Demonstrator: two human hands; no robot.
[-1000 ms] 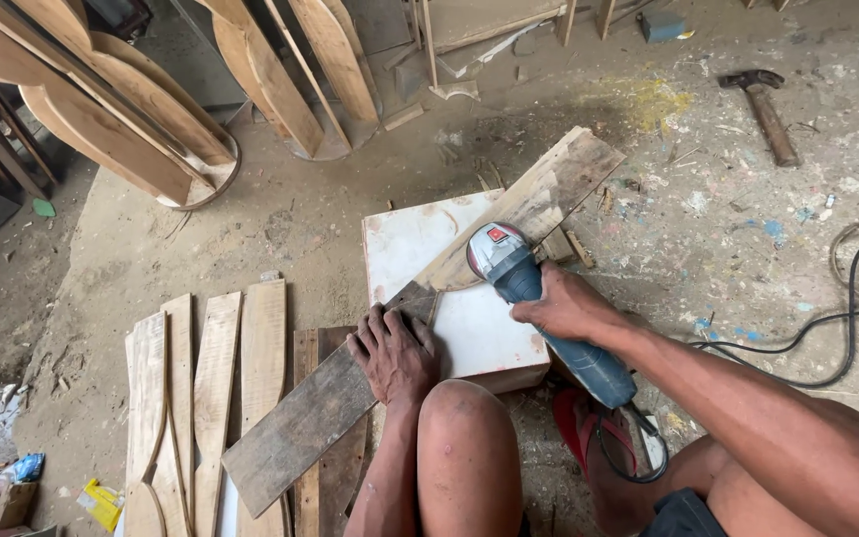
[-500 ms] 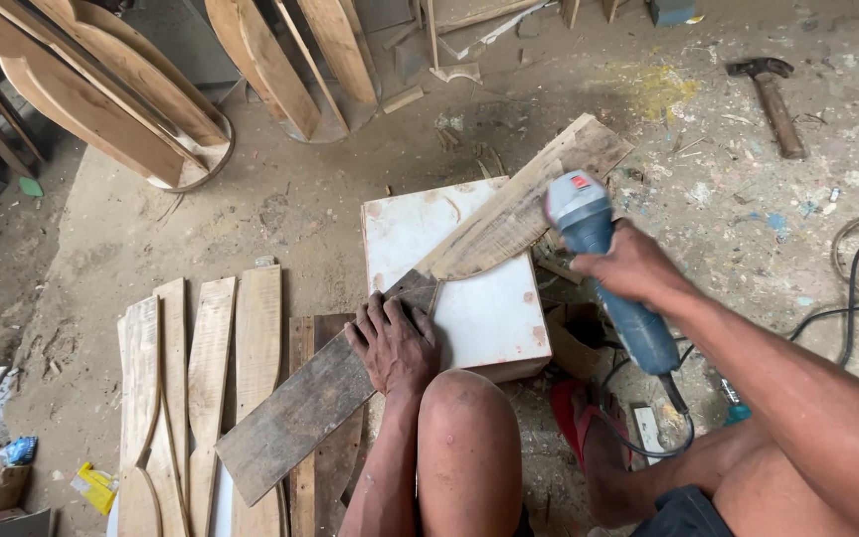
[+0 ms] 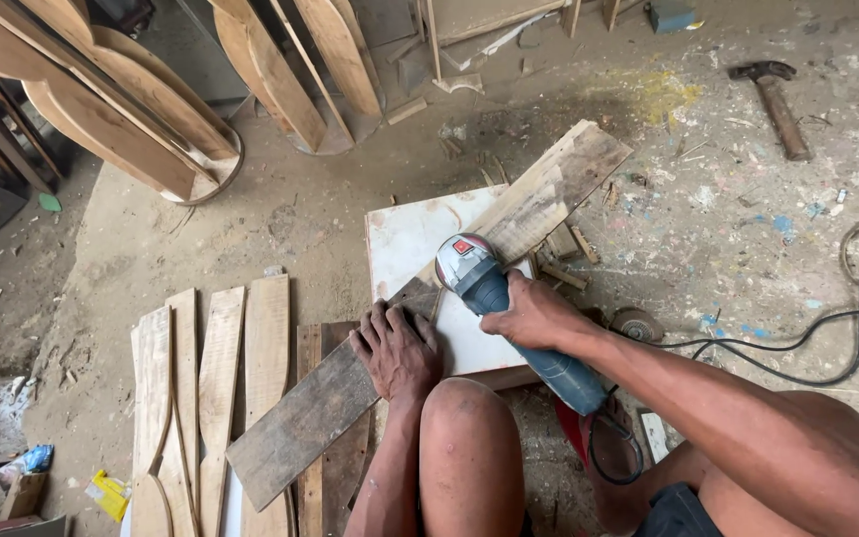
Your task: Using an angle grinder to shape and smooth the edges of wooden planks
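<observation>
A long weathered plank [image 3: 549,194] lies diagonally across a white square block [image 3: 405,239] on the floor. My left hand [image 3: 397,350] presses flat on the plank near its middle. My right hand [image 3: 532,316] grips a blue angle grinder [image 3: 489,288], its grey head resting on the plank just right of my left hand. The grinder's black cord [image 3: 797,343] trails away to the right. My bare knee [image 3: 469,418] sits below the plank.
Several cut, shaped wooden slats [image 3: 216,378] lie on the floor at left. Curved wooden pieces [image 3: 131,119] lean at the top left. A hammer [image 3: 775,94] rests at top right. A loose grinding disc [image 3: 636,324] lies by my right forearm. The concrete floor is dusty.
The grinder has come back down the plank toward my left hand, after being farther up near the plank's far end half a second ago. My left hand has stayed on the plank.
</observation>
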